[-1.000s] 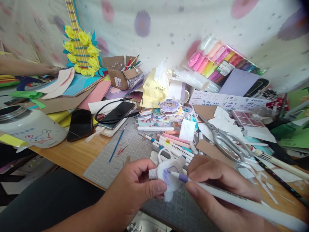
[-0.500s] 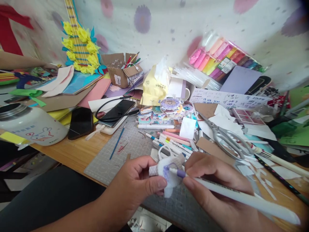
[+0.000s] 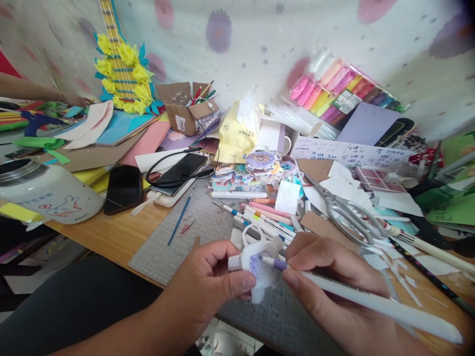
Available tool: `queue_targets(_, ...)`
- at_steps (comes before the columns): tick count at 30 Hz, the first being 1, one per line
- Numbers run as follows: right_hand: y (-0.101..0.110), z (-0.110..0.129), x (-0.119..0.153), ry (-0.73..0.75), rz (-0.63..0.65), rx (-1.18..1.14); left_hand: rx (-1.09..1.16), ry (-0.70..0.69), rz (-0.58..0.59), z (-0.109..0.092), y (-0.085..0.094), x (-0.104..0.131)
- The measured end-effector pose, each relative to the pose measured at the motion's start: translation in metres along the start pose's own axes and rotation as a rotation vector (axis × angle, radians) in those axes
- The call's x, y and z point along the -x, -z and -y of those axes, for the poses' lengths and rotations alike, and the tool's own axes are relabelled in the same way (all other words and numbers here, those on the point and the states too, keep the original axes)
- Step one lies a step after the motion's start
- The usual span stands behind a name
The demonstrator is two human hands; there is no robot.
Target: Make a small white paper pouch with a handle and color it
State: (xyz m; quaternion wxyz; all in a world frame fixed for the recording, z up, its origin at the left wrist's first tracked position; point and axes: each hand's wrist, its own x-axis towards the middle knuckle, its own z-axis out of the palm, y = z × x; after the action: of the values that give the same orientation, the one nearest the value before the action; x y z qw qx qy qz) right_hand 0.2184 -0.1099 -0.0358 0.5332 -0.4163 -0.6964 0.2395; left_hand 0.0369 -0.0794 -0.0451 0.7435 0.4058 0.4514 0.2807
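Observation:
Between the thumb and fingers of my left hand (image 3: 218,277) is a small white padded craft piece (image 3: 265,277) with a looped white strap and greyish patterned side parts. Purple colouring marks its white face. My right hand (image 3: 330,282) grips a white marker pen (image 3: 371,297) with a purple collar, its tip against the purple patch. Both hands are above the grey cutting mat (image 3: 156,249). Just beyond them lie several marker pens (image 3: 263,222) and a small white paper square (image 3: 288,196).
Scissors (image 3: 351,212) lie on the right among paper scraps. A pile of paper cutouts (image 3: 256,170) sits behind the pens. Left are a phone (image 3: 123,189), a thin paintbrush (image 3: 180,217) and a white bottle (image 3: 52,190). Another person's arm (image 3: 33,89) reaches in at far left.
The marker tip has shifted slightly on the white piece, and the purple patch looks a little different. At far left the other person's arm has moved, with less red cloth showing.

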Motion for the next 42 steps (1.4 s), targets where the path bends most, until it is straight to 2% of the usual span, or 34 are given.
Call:
queue_targets(11,0.001,-0.001,0.004,-0.027,0.073,-0.019,-0.039,-0.004,-0.008,0.001,-0.001,0.0)
queue_targets(17,0.001,-0.001,0.005,0.009,0.062,0.005,-0.08,-0.006,-0.009,0.001,-0.001,-0.001)
queue_targets(25,0.003,-0.008,0.007,-0.024,0.058,0.032,-0.063,0.001,-0.038,-0.001,-0.002,0.001)
queue_targets(29,0.002,-0.01,0.009,-0.063,0.001,0.024,-0.05,-0.003,-0.044,-0.001,-0.002,0.0)
queue_targets(42,0.007,-0.008,0.007,-0.066,0.04,0.096,-0.049,-0.028,-0.05,0.001,0.001,-0.002)
